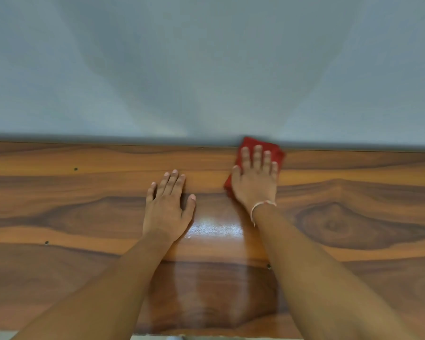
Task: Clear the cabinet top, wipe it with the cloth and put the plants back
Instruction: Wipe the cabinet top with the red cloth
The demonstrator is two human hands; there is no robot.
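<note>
Two bare forearms enter from the bottom corners of the frame and reach over the glossy wooden cabinet top [353, 217]. Near the centre, the left hand [167, 204] lies flat on the wood, its grip spread with straight fingers and holding nothing. Further away, right of centre, the right hand [255, 177] presses flat on the red cloth [252, 143], fingers straight and slightly apart; a thin bracelet [260, 207] circles its wrist. That cloth touches the grey wall [206, 65] at the far edge of the top.

One red cloth [272, 149], two hands, one wooden cabinet top [84, 204], one bracelet [260, 207].
</note>
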